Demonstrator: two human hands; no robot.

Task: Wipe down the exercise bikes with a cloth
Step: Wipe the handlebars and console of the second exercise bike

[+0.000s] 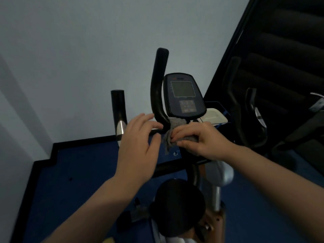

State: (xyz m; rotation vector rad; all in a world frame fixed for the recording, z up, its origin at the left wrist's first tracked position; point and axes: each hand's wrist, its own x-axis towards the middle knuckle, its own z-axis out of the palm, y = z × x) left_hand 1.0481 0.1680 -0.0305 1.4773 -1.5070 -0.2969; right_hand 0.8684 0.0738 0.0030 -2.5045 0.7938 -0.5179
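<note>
right hand [198, 139] gripping cloth [172, 133], console [184, 95] text illegible

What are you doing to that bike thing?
A person is cleaning an exercise bike. The right hand presses a grey cloth around the base of the black handlebar, just under the console. The left hand is open, its fingers reaching to the bar beside the cloth.

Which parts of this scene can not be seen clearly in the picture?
Head view only:
- Bar under the cloth: hidden by the right hand and left hand.
- Screen: too dark and blurred to read.
- Buttons: too small to tell.
- Seat: lower part cut off by the bottom edge.
- Second bike: dark, cut off at the right edge.
</note>
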